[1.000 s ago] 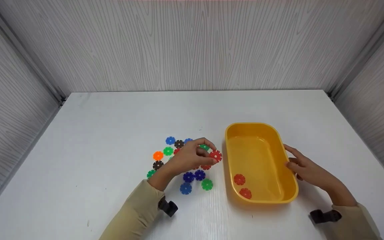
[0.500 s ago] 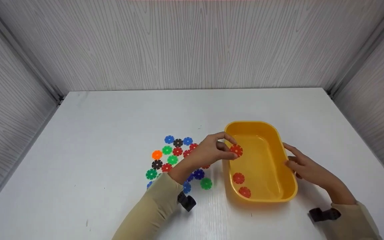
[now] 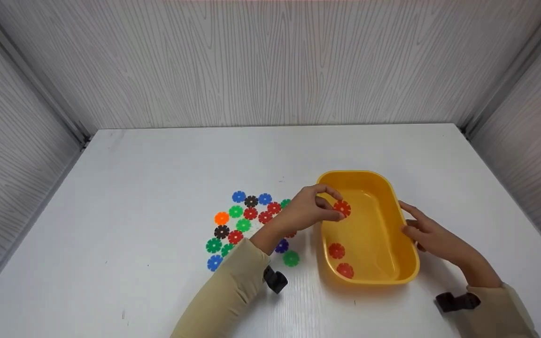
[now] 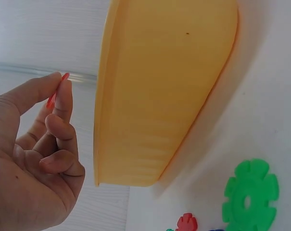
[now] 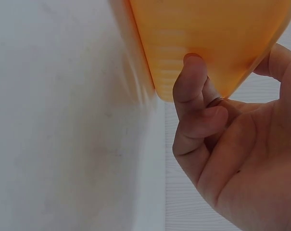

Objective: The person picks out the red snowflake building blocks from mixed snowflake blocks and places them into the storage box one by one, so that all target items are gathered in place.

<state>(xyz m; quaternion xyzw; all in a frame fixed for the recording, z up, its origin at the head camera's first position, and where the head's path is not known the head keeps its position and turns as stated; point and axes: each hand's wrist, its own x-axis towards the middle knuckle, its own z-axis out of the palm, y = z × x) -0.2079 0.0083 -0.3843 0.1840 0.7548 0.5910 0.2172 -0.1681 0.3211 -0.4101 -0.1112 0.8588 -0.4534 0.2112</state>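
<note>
my left hand (image 3: 314, 206) pinches a red disc (image 3: 344, 206) over the yellow tray (image 3: 371, 230); my right hand (image 3: 432, 237) grips its right edge (image 3: 413, 255).

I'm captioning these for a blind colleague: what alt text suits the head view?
A person's left hand holds a red notched disc in its grip over a yellow tub, where two more red discs lie. The right hand holds the tub's side; to the tub's left, discs of several colours lie on a white table.
</note>
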